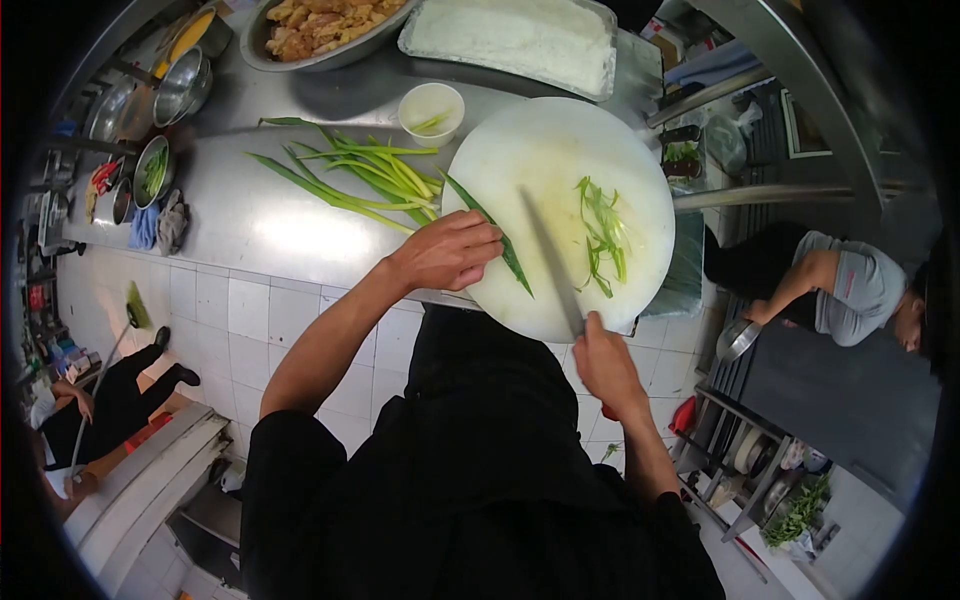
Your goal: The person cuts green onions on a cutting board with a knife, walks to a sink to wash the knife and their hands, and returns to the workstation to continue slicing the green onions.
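My right hand is closed round the handle of a kitchen knife. Its blade points away from me over a round white cutting board. Left of the blade, my left hand has its fingers curled on a dark green scallion leaf at the board's left side. Thin green shreds lie in a small heap right of the knife. Beyond my left hand, a bunch of scallions rests on the steel counter, its pale ends at the board's edge. A white cup with some cut pieces stands behind them.
At the back are a metal bowl of meat pieces and a tray of white powder. Several small bowls stand left on the steel counter. One person holds a pan at right; another stands with a broom at left.
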The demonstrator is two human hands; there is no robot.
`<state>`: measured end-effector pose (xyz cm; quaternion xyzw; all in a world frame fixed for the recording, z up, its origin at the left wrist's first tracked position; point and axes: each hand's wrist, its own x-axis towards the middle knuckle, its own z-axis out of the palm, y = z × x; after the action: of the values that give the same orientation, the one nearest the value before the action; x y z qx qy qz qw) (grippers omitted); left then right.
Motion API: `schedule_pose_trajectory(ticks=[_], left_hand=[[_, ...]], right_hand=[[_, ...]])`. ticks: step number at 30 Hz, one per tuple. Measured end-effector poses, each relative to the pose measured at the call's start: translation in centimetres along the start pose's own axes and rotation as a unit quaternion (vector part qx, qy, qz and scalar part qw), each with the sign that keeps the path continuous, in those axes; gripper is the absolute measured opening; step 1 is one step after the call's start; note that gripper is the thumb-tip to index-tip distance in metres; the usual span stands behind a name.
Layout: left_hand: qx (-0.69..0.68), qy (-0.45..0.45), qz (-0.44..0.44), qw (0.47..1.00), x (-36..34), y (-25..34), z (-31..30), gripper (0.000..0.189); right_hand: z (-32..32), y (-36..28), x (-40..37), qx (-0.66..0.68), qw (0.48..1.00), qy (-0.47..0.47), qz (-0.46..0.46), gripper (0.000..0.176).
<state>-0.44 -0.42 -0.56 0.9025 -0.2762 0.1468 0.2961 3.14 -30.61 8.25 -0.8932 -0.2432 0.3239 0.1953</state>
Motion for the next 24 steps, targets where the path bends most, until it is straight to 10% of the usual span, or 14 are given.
schedule_pose_trajectory(ticks=[24], left_hand=[[-0.032,-0.038,0.081,0.995,1.1,-1.6,0.0,0.033]], right_hand=[[1.4,-7.2,2.8,-0.079,0.997,-0.008,-0.007,0.014]])
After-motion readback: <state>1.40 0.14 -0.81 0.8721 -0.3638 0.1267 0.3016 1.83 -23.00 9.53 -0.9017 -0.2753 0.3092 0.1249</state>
